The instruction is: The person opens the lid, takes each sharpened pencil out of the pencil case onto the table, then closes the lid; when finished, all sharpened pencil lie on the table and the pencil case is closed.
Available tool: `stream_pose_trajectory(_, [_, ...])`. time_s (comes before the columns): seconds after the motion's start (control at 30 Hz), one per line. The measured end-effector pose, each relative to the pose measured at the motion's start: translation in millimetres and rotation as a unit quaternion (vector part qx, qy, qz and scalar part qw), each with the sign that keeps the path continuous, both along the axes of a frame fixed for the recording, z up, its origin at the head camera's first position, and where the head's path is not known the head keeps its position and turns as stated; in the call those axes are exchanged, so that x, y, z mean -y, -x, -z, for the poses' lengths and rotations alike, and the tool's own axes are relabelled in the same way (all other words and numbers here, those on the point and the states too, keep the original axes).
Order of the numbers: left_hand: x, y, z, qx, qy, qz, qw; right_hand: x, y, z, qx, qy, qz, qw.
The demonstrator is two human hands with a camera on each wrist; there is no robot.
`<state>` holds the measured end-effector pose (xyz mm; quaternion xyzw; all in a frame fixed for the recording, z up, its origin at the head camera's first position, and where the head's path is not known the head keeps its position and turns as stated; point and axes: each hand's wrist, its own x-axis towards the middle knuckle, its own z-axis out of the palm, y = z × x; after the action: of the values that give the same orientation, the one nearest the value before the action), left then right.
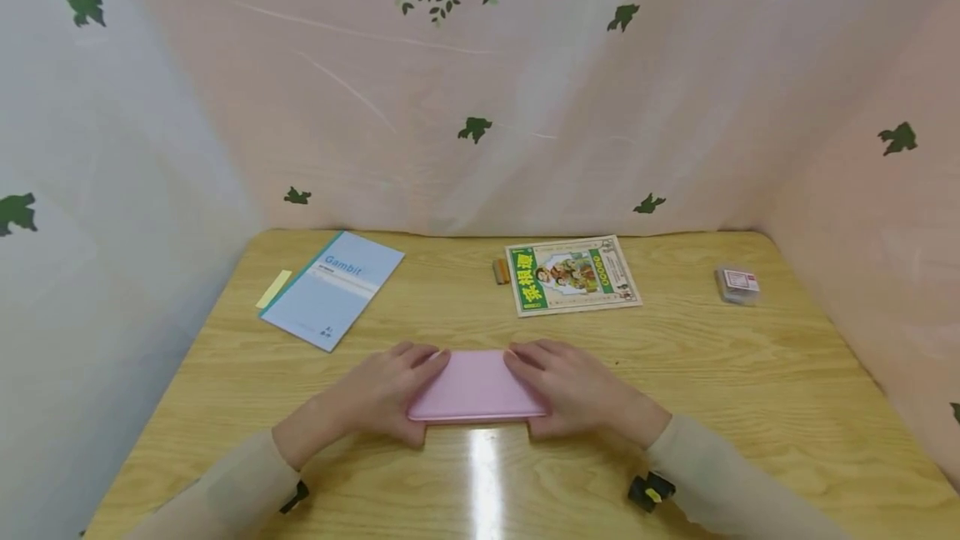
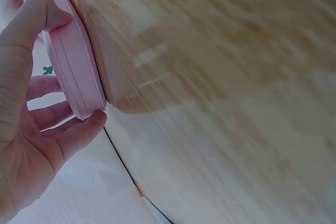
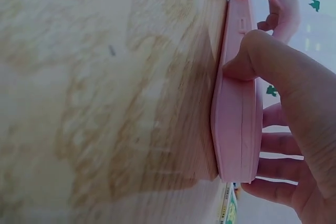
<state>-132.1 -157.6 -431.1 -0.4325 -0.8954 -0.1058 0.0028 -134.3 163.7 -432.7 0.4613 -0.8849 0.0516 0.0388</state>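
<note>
1. A light blue booklet point(image 1: 332, 288) marked "Gambit" lies on my bench point(image 1: 750, 407), far left.
2. A yellow sticky note point(image 1: 273, 288) sits just beside its left edge.
3. A green-bordered magazine point(image 1: 573, 274) lies at the far middle.
4. A small brown object point(image 1: 500, 271) sits just left of the magazine.
5. A small clear box point(image 1: 738, 285) rests far right.
6. Pink cloth with green leaf prints point(image 1: 475, 128) hangs behind.
</note>
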Motion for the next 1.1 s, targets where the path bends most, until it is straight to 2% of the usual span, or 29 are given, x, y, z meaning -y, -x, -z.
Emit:
stream_pose_trajectory(0.17, [0.5, 0.8, 1.6, -0.014, 0.006, 0.004, 0.9999, -1.3, 2.0, -0.5, -0.004, -0.002, -0.009, 1.000])
stream_pose_trajectory(0.47, [-6.4, 0.5, 2.9, -0.019, 0.015, 0.014, 0.9996, -8.1, -0.7, -7.2, 0.062, -0.010, 0.034, 0.997])
stream_pose_trajectory(0.73, [-1.0, -2.2, 3.0, -0.028, 0.020, 0.002, 0.9994, -2.9, 8.1, -8.5, 0.078, 0.007, 0.010, 0.997])
stream_pose_trajectory(1.1, [0.1, 2.7, -1.3, 0.010, 0.023, -0.003, 0.9997, -7.2, 17.3, -10.9, 0.120, 0.014, 0.005, 0.993])
